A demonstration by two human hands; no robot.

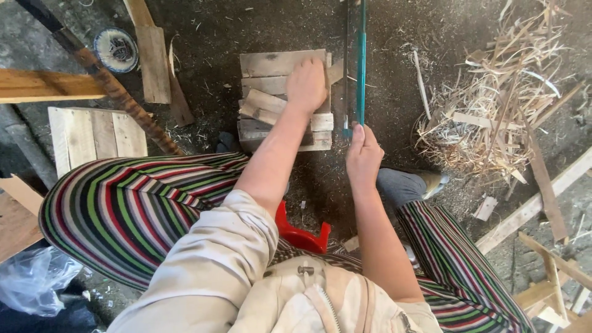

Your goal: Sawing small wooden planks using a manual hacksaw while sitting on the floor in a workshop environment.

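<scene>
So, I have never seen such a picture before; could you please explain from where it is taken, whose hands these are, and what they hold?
A camera on the person's head looks down, so both bare arms are their own. They sit on a red plastic stool, wearing striped trousers. The left hand presses on a small stack of grey weathered wooden boards on the dusty ground. The right hand grips the lower end of a long teal-green bar, probably a tool; its top is out of view. A pile of pale wood shavings lies to the right.
</scene>
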